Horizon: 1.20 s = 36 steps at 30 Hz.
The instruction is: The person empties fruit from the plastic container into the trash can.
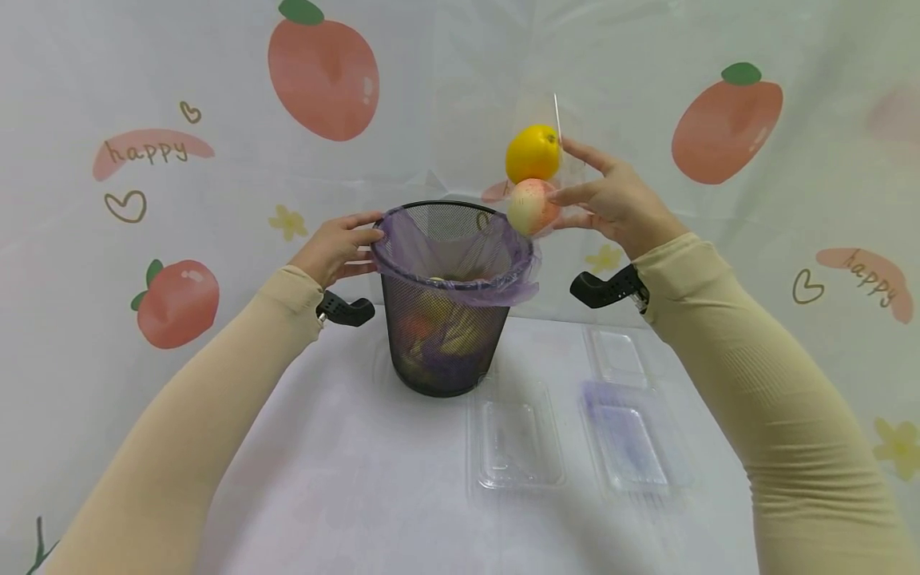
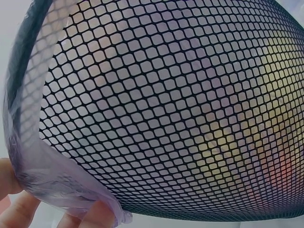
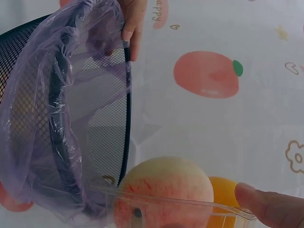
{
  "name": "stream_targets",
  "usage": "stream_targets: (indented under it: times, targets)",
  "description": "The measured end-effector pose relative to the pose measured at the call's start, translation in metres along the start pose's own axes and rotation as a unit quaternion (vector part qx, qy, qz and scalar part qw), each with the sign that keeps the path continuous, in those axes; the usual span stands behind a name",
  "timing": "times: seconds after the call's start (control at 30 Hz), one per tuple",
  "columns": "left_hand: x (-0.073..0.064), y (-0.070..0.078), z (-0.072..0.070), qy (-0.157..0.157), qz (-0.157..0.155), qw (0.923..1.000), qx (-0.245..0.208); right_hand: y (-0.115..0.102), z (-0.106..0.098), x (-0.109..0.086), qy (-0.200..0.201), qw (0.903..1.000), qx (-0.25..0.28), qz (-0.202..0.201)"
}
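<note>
My left hand (image 1: 336,246) grips the rim of a black mesh bin (image 1: 398,319) on its left side, over the folded edge of a purple plastic liner (image 1: 521,291). In my right hand (image 1: 620,200) is a clear plastic box (image 3: 175,197), tipped on its side at the bin's right rim. A peach (image 1: 530,208) and a yellow-orange fruit (image 1: 533,153) sit at the box's open side, the peach lower and right by the rim. More fruit shows dimly through the mesh, yellow pieces (image 2: 216,147) among it.
On the white table (image 1: 323,479), right of the bin, lie several clear plastic boxes: a near one (image 1: 513,447), one with a purple tint (image 1: 628,439), and one behind (image 1: 618,355). A fruit-printed white cloth (image 1: 460,96) hangs behind.
</note>
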<state>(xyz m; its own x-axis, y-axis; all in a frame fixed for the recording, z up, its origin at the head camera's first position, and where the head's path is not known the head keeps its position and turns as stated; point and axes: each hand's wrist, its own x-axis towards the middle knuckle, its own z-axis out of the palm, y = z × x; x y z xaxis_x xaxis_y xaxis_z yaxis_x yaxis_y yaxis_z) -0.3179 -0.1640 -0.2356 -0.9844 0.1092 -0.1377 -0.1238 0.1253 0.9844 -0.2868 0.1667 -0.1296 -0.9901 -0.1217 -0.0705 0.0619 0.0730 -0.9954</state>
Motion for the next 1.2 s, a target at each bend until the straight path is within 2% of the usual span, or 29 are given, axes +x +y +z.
stream_targets:
  times: [0.2, 0.43, 0.77, 0.97, 1.2]
  targets:
    - [0.0, 0.001, -0.001, 0.001, -0.001, 1.0, 0.0, -0.003, 0.001, 0.003, 0.008, 0.9999, 0.01, -0.006]
    - [-0.002, 0.0, -0.002, -0.001, 0.001, 1.0, -0.008, 0.001, 0.0, 0.004, 0.009, 0.9998, -0.002, -0.017]
    - [-0.003, 0.0, -0.002, 0.0, -0.001, 0.9999, -0.014, 0.0, -0.011, -0.001, -0.01, 0.9933, 0.114, -0.017]
    - [-0.002, -0.002, -0.002, 0.0, -0.001, 0.9999, -0.014, 0.006, -0.026, -0.003, -0.013, 0.981, 0.193, 0.009]
    - [-0.002, -0.003, -0.002, -0.001, 0.002, 0.9999, -0.01, 0.018, -0.051, -0.005, -0.035, 0.9499, 0.308, 0.037]
